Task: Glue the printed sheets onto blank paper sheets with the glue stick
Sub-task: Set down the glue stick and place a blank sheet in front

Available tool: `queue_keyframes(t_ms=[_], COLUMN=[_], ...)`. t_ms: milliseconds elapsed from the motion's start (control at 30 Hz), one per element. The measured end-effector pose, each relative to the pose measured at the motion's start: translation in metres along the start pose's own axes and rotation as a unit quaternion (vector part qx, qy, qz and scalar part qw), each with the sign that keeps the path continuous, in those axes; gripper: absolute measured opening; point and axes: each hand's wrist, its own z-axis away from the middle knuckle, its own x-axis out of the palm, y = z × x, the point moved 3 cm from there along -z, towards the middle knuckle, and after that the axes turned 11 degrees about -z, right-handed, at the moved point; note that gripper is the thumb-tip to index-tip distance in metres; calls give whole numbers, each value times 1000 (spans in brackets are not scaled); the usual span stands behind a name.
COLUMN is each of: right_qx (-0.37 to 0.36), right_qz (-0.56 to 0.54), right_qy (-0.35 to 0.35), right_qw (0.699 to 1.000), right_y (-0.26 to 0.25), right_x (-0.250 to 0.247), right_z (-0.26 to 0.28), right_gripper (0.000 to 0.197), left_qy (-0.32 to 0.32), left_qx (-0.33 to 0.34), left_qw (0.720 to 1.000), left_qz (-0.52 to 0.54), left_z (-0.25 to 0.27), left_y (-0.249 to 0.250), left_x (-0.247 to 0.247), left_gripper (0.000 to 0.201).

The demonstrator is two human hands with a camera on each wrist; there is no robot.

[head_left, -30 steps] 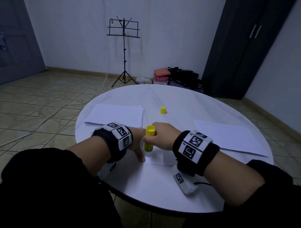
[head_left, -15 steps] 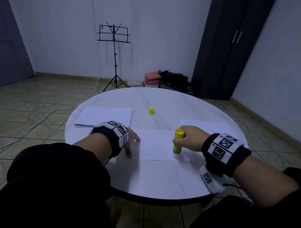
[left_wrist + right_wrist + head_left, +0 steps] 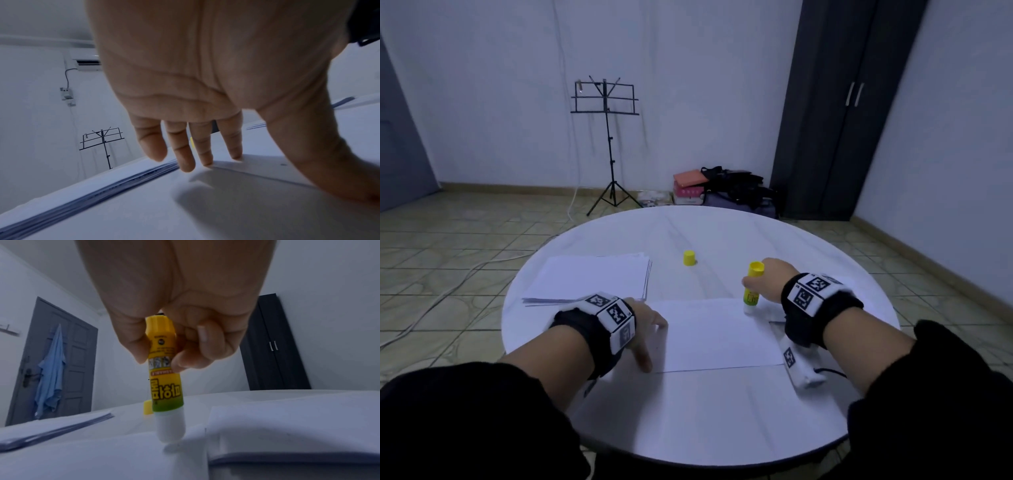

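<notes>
Head cam: I see the right hand curled round the yellow-and-green glue stick, held upright with its white tip down on the far right corner of the single white paper sheet lying mid-desk. Left hand is spread, fingers straight, pressing that sheet's left edge onto the round white desk. Stack of white paper sheets sits far left; small yellow glue cap stands apart between the stack and the stick. Another white sheet lies under the right wrist.

Left wrist cam: left hand flat-ish, fingertips touching paper at the stack edge, holding nothing.

Right wrist cam: right hand grips the glue stick by its upper barrel between thumb and fingers; tip is in contact with the sheet. Cap is visible behind it.
</notes>
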Motion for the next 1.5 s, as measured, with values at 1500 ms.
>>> queue_keyframes(t_ms=[1500], right_qx=[143], right_qz=[-80], right_qy=[-50], right_qw=[985], right_y=[99], right_x=[-20], right_z=[51], right_gripper=[34], left_qy=[-5], left_qx=[-71], left_qw=[995], left_qz=[72], left_z=[15], left_y=[8], left_x=[2], left_gripper=[94])
